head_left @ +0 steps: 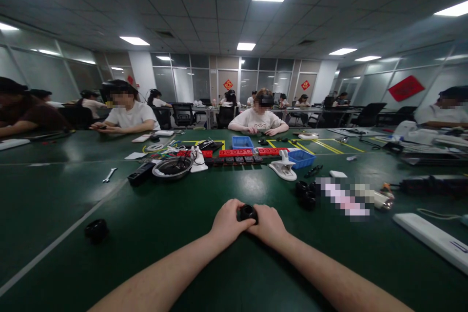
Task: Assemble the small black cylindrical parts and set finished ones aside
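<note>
Between my two hands is a small black round part (248, 212) with a dark opening in its top, just above the green table (197, 278) or resting on it; I cannot tell which. The fingers of my left hand (228, 219) wrap its left side, the thumb lying across the front. My right hand (269, 224) closes around its right side, and its fingertips are partly hidden. A similar black round part (96, 230) sits alone at the left. Several more black round parts (306, 194) stand grouped to the right, beyond my right hand.
Ahead lie a metal bowl (171, 168), a white clip base (284, 168), red socket strips (236, 152) and blue bins (302, 158). A wrench (109, 175) rests at left, a long white case (431, 239) at right. Across the table sits a person (259, 119); others sit around.
</note>
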Motion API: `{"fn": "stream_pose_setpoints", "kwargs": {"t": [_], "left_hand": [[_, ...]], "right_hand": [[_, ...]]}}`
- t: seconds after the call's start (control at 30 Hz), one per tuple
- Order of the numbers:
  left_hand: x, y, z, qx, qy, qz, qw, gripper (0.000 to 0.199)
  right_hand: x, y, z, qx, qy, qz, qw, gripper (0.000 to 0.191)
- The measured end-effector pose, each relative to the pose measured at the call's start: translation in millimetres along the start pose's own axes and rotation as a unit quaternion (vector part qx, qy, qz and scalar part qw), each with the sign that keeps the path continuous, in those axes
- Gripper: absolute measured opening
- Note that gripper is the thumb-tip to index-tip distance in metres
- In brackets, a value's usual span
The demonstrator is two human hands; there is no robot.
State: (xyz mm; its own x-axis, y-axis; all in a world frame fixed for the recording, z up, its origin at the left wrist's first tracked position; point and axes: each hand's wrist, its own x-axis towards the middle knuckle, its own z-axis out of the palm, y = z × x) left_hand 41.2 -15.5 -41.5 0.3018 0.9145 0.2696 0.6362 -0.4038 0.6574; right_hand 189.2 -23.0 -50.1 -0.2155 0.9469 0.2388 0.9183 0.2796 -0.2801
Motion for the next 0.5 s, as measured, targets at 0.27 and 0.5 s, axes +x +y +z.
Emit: {"fn": "stream_pose_setpoints", "kwargs": {"t": [0.27,0.5], "left_hand": [[0.7,-1.5,-14.9,-0.025,-0.076,0.078,0.994,0.033],[5.1,-4.3,-23.6,-0.056,-0.144,0.103,0.983,0.036]], "right_hand": [[0.1,11.0,-9.6,0.214,-0.069,-0.117,0.967,0.058],[5.3,24.4,-21.0,0.348,-0.208,-0.129,0.905,0.038]]}}
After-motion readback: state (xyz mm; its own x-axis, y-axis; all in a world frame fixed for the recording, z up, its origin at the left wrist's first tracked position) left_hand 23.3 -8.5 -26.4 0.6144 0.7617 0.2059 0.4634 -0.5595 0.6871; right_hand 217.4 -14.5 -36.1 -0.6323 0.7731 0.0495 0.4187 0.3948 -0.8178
